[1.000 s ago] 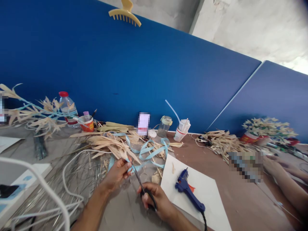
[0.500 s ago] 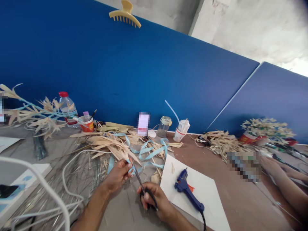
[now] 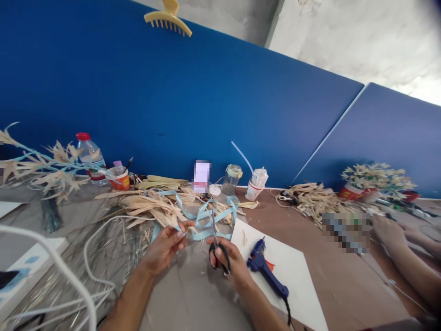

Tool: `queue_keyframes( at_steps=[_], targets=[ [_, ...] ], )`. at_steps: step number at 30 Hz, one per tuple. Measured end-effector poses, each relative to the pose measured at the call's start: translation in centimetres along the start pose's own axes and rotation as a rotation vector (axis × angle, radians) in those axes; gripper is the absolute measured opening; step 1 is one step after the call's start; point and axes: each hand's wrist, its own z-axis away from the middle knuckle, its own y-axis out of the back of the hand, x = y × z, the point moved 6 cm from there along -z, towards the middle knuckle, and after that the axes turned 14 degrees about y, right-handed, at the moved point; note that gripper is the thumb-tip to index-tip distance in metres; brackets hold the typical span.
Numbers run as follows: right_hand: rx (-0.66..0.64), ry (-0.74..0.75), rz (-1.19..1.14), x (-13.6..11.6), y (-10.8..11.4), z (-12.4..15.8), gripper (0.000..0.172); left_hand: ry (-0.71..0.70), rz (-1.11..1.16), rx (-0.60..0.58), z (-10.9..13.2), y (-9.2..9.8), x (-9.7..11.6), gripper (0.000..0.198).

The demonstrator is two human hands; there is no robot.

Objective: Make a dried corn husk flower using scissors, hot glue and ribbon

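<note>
My left hand [image 3: 164, 250] is closed in a pinch on a short bit of light blue ribbon [image 3: 179, 229], close to the base of the pale dried husk strips [image 3: 156, 209]. My right hand [image 3: 231, 261] grips black-handled scissors [image 3: 214, 230] by the finger loops, with the blades pointing up and away from me. A gap separates the scissors from my left hand. Behind both hands, a long curled light blue ribbon [image 3: 206, 221] lies over the husk pile. Whether it runs into my left fingers is hard to see.
A blue glue gun [image 3: 268, 269] lies on a white board [image 3: 299, 276] to the right. Thin wires [image 3: 124, 257], a white cable [image 3: 93, 243] and a power strip [image 3: 20, 276] are at left. Cups, bottles and a phone [image 3: 201, 177] line the partition. Another person's hands [image 3: 391, 234] work at far right.
The scissors in my right hand have moved right, away from the ribbon at my left fingers, and their blades now point more upright. My left hand has shifted slightly left.
</note>
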Motion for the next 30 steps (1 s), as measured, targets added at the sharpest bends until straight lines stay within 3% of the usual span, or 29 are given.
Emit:
queue_keyframes(
  at_steps=[5,9,11,15,18,23,27,28,30],
  targets=[
    [0.05,-0.122,0.345,1.2,0.1,0.0,0.043,-0.066,-0.024,0.104,0.1,0.5,0.5,0.023],
    [-0.068,-0.069,0.805,-0.1,-0.5,0.1,0.018,-0.119,-0.093,0.177,-0.3,0.6,0.8,0.025],
    [-0.144,-0.056,0.998,-1.2,-1.1,0.1,0.021,-0.157,-0.094,0.201,-0.6,0.8,0.9,0.029],
    [-0.242,-0.113,1.377,-2.9,-2.5,-0.4,0.047,-0.26,-0.143,0.298,-1.2,1.6,1.1,0.032],
    [-0.311,-0.162,1.565,-2.6,-4.0,-1.1,0.045,-0.329,-0.244,0.37,-1.3,1.8,1.1,0.029],
    [-0.424,-0.191,1.576,-0.6,-5.4,-2.5,0.04,-0.363,-0.303,0.413,-0.7,1.5,1.3,0.027],
    [-0.645,-0.118,1.26,-0.3,-5.0,-3.2,0.025,-0.34,-0.283,0.382,-0.7,1.1,1.3,0.025],
    [-0.63,-0.086,1.162,-0.7,-4.7,-3.5,0.02,-0.336,-0.28,0.383,-0.7,1.1,1.3,0.024],
    [-0.433,-0.024,0.976,-1.9,-3.7,-4.5,0.018,-0.322,-0.278,0.393,-0.7,1.2,1.2,0.024]
  ],
)
